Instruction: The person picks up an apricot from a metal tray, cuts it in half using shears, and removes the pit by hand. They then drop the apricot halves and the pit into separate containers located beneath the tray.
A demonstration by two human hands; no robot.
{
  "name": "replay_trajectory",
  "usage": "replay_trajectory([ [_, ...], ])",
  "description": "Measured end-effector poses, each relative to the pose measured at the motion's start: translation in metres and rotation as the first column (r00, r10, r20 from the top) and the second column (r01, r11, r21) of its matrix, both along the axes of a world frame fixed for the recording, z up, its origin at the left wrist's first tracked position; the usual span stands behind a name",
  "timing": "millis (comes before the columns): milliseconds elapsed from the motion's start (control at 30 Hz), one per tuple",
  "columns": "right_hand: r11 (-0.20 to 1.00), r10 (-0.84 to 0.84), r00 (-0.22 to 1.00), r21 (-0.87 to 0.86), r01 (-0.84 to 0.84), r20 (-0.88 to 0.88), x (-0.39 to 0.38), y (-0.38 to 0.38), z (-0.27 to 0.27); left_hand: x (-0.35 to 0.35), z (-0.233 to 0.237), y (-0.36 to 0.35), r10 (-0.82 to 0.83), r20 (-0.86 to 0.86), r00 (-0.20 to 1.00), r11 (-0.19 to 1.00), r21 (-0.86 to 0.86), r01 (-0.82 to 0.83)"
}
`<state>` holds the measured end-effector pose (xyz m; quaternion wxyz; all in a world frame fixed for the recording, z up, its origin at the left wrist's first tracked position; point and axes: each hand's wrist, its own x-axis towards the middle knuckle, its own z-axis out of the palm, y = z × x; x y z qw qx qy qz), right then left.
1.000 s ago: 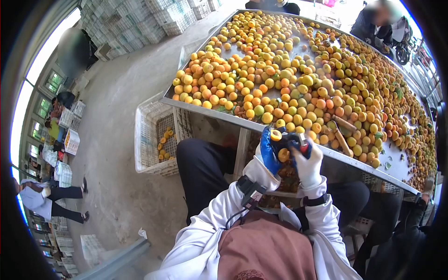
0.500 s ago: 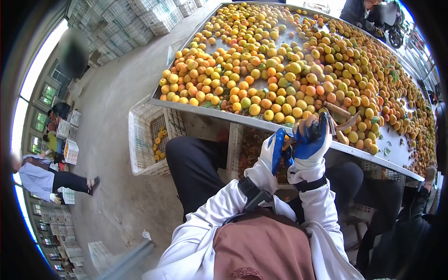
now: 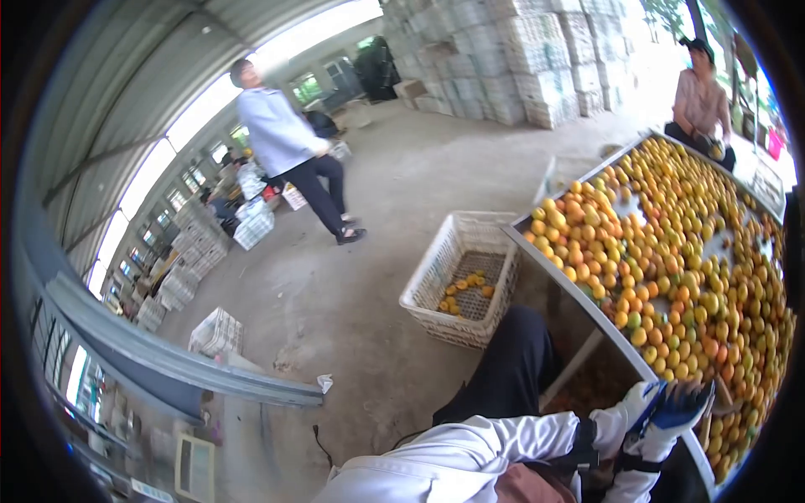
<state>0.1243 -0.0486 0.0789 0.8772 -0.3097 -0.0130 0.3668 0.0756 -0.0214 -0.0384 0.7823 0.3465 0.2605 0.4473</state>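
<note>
At the lower right, my left hand point(image 3: 644, 404), in a white and blue glove, is bent at the edge of the metal table point(image 3: 587, 312). Right beside it, touching or nearly so, is my right hand point(image 3: 681, 406), in a blue-palmed glove with bare fingertips showing. The fingers are small and partly hidden, so what they hold cannot be made out. A wooden-handled tool point(image 3: 723, 394) shows just beyond my right hand. Many yellow-orange fruits point(image 3: 671, 277) cover the table top.
A white crate point(image 3: 428, 289) with several yellow fruits stands on the floor by my knee. A person point(image 3: 285, 138) walks at the upper left; another person point(image 3: 703, 105) sits beyond the table. Stacked crates point(image 3: 520, 63) stand behind, and a metal beam point(image 3: 168, 352) crosses the lower left.
The view has swung left, so my hands and the table now appear farther right. The walking person appears larger, and the seated person has come into view.
</note>
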Motion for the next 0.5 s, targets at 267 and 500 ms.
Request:
replay_trajectory([
  [267, 0.743, 0.313, 0.829, 0.423, -0.518, 0.464, 0.030, 0.009, -0.064, -0.010, 0.004, 0.008, -0.106, 0.006, 0.994, 0.990, -0.092, 0.106],
  [500, 0.819, 0.442, 0.833, 0.228, -0.526, 0.331, 0.038, -0.002, -0.059, -0.036, 0.043, 0.021, 0.331, -0.523, 0.786, 0.879, 0.473, -0.056],
])
